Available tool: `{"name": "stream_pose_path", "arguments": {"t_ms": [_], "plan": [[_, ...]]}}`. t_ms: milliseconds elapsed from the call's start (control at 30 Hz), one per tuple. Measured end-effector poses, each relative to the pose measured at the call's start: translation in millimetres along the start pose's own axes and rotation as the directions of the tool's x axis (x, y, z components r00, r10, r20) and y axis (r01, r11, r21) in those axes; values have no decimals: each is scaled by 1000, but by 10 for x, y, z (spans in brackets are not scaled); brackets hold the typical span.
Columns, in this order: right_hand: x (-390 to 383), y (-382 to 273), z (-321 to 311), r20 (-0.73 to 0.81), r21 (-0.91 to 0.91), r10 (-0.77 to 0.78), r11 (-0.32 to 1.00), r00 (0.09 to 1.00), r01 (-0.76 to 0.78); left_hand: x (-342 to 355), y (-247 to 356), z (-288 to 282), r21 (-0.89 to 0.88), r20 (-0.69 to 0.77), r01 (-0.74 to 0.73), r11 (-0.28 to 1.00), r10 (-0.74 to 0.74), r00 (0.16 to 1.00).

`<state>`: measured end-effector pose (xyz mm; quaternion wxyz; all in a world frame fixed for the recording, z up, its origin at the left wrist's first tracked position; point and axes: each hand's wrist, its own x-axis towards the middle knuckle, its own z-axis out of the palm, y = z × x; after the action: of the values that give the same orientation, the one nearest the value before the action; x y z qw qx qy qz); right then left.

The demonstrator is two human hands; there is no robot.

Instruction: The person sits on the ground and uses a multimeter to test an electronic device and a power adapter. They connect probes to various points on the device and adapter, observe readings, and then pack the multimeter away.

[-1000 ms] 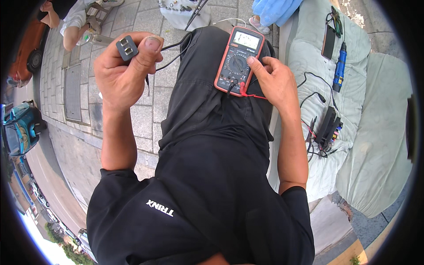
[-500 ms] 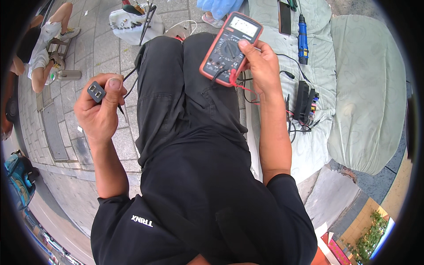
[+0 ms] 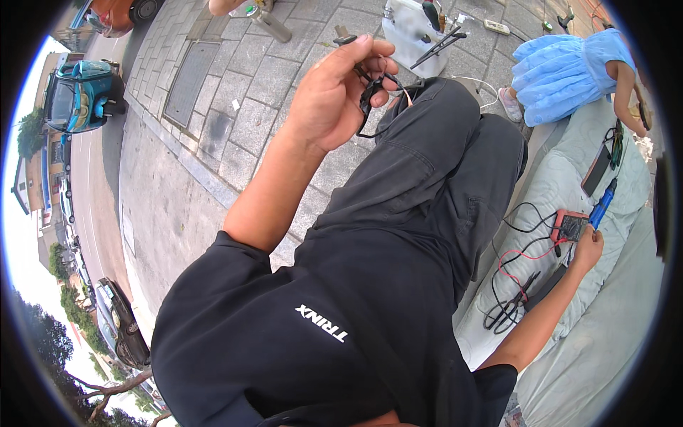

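Raised above my left thigh, my left hand [image 3: 334,92] is closed on a black cable [image 3: 371,92] with a dark connector [image 3: 345,39] showing beyond the thumb. A thin loop of the cable hangs below the fingers. On the right, my right hand [image 3: 588,248] reaches down to the pale cushion [image 3: 512,331]. Its fingertips are pressed together by the edge of a red-framed multimeter [image 3: 569,226] and the lower end of a blue pen-shaped tool [image 3: 603,203]. Which of these they grip cannot be made out. The meter's red lead [image 3: 506,269] and black leads trail across the cushion.
A phone [image 3: 596,171] lies beyond the blue tool. Black clips and cables [image 3: 506,313] lie near my right forearm. A person in a blue dress [image 3: 569,71] is at the far right. On the paving stand a whitish container [image 3: 409,43] and a metal bottle [image 3: 272,27].
My right hand has brought the multimeter from over my lap down to the cushion. My left hand has risen and turned with the black cable and connector. The view has swung left.
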<state>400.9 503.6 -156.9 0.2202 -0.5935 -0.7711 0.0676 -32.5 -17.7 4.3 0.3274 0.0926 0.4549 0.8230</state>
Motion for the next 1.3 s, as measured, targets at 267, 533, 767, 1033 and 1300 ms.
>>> {"name": "stream_pose_path", "arguments": {"t_ms": [267,533,767,1033,1300], "plan": [[-1401,-2767,-580,430,753,-417,655,801,-63,27,-174,40,-147,68,99,984,-90,994],[-2367,-3019,-548,361,422,-903,381,233,823,-148,-97,-133,-228,122,30,973,-2,993],[-2721,-3174,-664,181,804,-959,271,217,529,-379,124,-256,-62,-128,-315,947,306,943],[-3449,-3783,27,-109,816,-933,-281,-343,505,-705,793,-313,17,-110,-519,855,517,849],[-1310,-3507,183,300,591,-589,732,750,338,-1180,1394,-176,73,136,-626,776,614,777]]}}
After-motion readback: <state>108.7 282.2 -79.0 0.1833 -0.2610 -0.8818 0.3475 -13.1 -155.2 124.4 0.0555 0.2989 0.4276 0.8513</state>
